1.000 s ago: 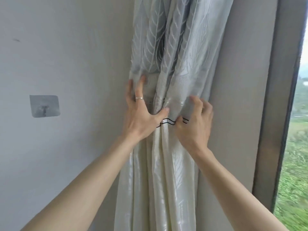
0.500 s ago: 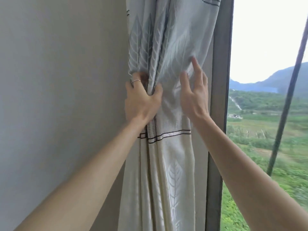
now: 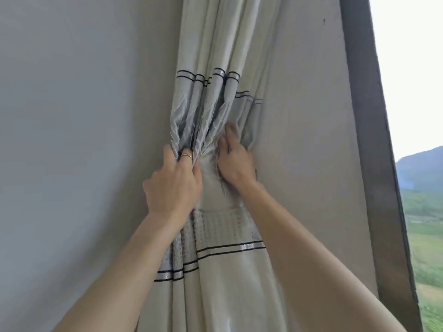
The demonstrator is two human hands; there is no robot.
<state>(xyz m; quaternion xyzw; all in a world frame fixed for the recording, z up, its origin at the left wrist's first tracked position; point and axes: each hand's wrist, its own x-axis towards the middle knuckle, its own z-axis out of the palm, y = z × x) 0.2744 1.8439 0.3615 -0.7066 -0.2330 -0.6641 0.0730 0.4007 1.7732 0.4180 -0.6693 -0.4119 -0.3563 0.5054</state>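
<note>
Left hand [image 3: 173, 183] still grips bunched curtain [image 3: 223, 295]; right hand [image 3: 236, 161], flat before, now clutches it too.

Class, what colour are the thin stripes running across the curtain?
Black, edging silvery bands on the cream curtain; head view.

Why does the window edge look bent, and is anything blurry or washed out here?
Head view: the wide lens bows the window frame; the sky is blown out white; the curtain smears with motion low down; the left hand is sharp.
</note>
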